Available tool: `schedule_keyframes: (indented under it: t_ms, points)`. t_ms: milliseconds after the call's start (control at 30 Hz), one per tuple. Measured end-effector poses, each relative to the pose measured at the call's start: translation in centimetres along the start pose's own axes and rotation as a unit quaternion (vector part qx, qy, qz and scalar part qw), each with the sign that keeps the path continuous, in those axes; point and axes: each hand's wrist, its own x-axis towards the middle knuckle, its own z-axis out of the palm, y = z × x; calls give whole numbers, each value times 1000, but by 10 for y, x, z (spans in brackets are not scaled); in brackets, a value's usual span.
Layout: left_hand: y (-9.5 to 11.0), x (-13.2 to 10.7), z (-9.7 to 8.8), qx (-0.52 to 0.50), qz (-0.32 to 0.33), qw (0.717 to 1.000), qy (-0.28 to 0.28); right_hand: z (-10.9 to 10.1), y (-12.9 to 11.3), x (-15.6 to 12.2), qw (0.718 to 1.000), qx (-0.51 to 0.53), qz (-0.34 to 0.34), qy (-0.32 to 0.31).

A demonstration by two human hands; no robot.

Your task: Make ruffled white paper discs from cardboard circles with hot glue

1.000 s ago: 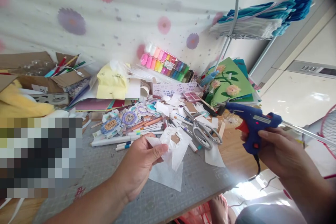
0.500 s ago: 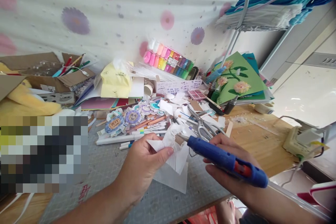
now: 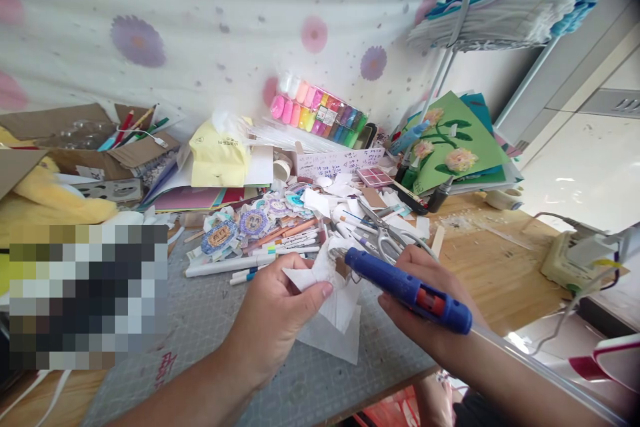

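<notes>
My left hand (image 3: pixel 280 310) pinches a folded, crumpled piece of white paper (image 3: pixel 320 273) between thumb and fingers, above the grey cutting mat (image 3: pixel 200 340). A small brown patch shows in the middle of the paper. In my right hand (image 3: pixel 425 287) is a blue glue gun (image 3: pixel 400 283), with a clear glue stick (image 3: pixel 540 363) sticking out of its rear end. The nozzle points left and meets the white paper; whether it touches the brown patch is hard to tell. Below the held paper lies a flat white sheet (image 3: pixel 337 340).
Behind my hands lie scissors (image 3: pixel 383 233), several markers (image 3: pixel 290 243) and round paper badges (image 3: pixel 220 235). At the back stands a pack of coloured clay (image 3: pixel 320 113). A green flower card (image 3: pixel 450 140) leans at right, near a power strip (image 3: pixel 565 260) with cords.
The glue gun has moved left, its nozzle now further in against the white paper. My left hand keeps its pinch, nearly in the same place. The view has shifted slightly.
</notes>
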Motion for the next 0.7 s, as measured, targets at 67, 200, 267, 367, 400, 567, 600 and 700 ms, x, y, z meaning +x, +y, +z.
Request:
schedule_keyframes:
  t_ms: [67, 200, 267, 367, 400, 567, 600, 700]
  points:
    - [0, 1, 0, -8, -4, 1000, -3, 0, 2, -1, 1000, -3, -2, 3]
    - [-1, 2, 0, -17, -8, 1000, -1, 0, 9, -3, 1000, -15, 8, 13]
    - [-3, 2, -1, -15, -7, 1000, 4, -1, 13, -4, 1000, -22, 16, 14]
    - [-4, 1, -1, -21, -10, 1000, 6, -2, 17, -4, 999, -26, 22, 23]
    - [-4, 1, -1, -24, -11, 1000, 4, -3, 18, -4, 999, -27, 22, 27]
    - [-3, 2, -1, -21, 0, 1000, 2, -8, 18, -4, 999, -35, 25, 7]
    - [-3, 2, -1, -21, 1, 1000, 5, -9, 17, -5, 999, -34, 24, 0]
    - [-4, 3, -2, -30, 5, 1000, 7, -13, 18, -7, 999, -26, 30, -15]
